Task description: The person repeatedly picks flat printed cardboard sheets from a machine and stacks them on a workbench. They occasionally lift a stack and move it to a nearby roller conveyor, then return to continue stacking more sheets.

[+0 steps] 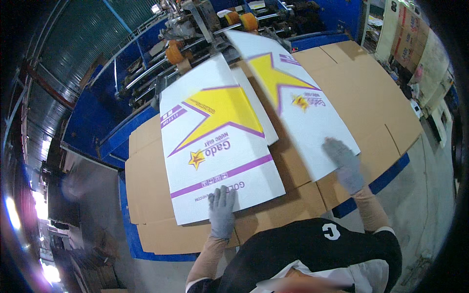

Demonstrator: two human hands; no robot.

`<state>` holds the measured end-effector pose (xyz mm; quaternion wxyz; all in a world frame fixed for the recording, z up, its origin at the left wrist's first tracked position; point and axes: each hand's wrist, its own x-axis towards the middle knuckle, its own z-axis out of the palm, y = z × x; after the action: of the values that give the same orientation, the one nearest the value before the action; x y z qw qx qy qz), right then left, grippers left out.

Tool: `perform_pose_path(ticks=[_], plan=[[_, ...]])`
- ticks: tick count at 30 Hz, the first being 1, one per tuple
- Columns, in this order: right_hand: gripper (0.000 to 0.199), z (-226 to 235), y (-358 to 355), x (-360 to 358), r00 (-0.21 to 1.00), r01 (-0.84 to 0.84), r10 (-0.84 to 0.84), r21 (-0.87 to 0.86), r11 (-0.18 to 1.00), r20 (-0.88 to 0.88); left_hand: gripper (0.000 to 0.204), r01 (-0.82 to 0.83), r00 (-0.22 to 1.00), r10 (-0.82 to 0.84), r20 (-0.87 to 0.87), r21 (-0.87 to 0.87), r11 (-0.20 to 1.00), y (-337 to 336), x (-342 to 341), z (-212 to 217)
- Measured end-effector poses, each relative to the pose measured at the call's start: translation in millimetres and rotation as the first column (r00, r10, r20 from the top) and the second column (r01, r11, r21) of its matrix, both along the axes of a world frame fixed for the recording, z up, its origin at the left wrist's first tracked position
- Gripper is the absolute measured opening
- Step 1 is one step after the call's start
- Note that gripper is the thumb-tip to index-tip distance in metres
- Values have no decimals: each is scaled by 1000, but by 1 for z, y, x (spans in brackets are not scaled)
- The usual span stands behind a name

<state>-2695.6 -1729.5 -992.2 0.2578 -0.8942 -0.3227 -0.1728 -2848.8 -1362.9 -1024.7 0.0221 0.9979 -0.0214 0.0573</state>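
My left hand, in a grey glove, lies with fingers spread on the near edge of a white printed cardboard sheet. This sheet has a yellow star shape and purple bands, and rests over another white piece that shows along its right side. My right hand, gloved too, is closed over the near edge of a second printed cardboard sheet, fingers on top and thumb hidden. That sheet is slanted, slightly blurred and seems raised, with a dark gap between the two sheets.
Brown flattened cardboard lies under the sheets on a blue table. Beyond stands a blue machine with metal shafts and orange rollers. A pale cabinet or panel rises at the far right.
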Motion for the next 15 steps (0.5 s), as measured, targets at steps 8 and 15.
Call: perform_pose_path(ticks=[8,15], plan=[[55,-63,33,0,998,10,11,-360,933,57,56,50,993,-49,108,-9,999,8,8,-28],[53,-52,43,5,995,26,8,-325,945,102,64,52,987,-40,155,-72,996,10,24,-21]])
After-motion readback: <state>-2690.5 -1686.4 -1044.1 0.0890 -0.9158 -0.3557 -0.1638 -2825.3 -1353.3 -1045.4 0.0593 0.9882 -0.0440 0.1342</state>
